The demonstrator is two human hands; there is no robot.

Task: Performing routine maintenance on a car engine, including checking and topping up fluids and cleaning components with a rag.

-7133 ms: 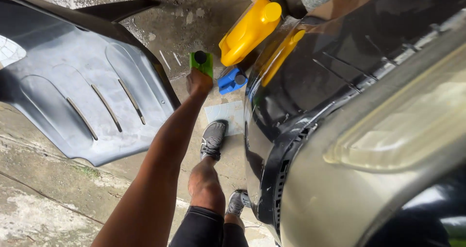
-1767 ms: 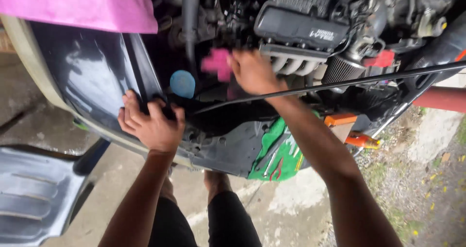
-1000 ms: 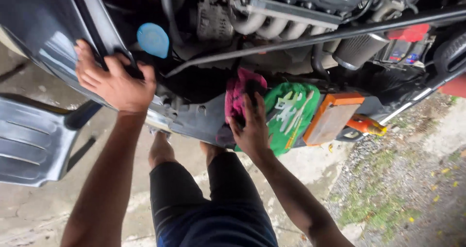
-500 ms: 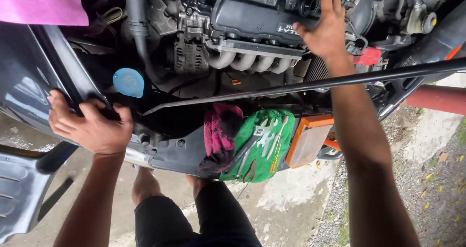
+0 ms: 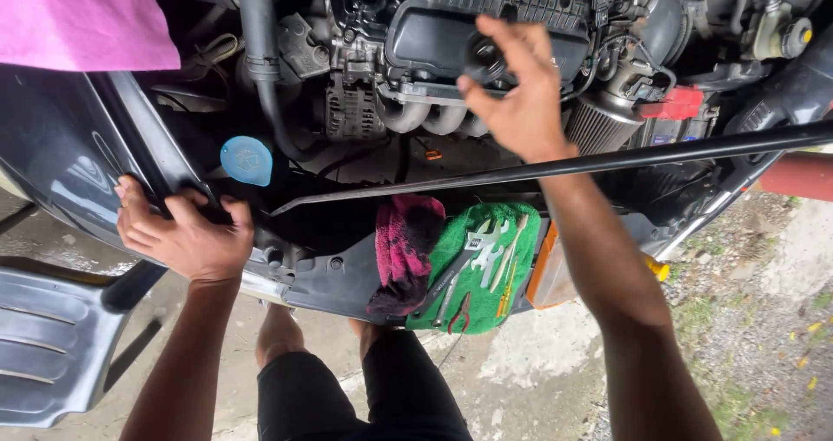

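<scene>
I lean over an open car engine bay. My right hand [image 5: 514, 90] reaches onto the black engine cover [image 5: 451, 33], its fingers closed around a round black cap [image 5: 482, 57] on top of it. My left hand [image 5: 178, 233] grips the front edge of the dark car body [image 5: 61, 172], beside a blue reservoir cap [image 5: 245, 160]. A pink rag [image 5: 406, 246] lies on the front panel, next to a green cloth [image 5: 486, 263] with several hand tools on it.
A thin black hood prop rod [image 5: 607, 159] crosses the bay under my right forearm. A pink sheet [image 5: 82, 20] covers the upper left. An orange container [image 5: 547, 272] sits by the green cloth. A detached grey panel [image 5: 52, 346] lies on the ground left.
My right hand left the pink rag on the front panel, rose to the engine top, and now closes on the black cap. My left hand stays on the body edge.
</scene>
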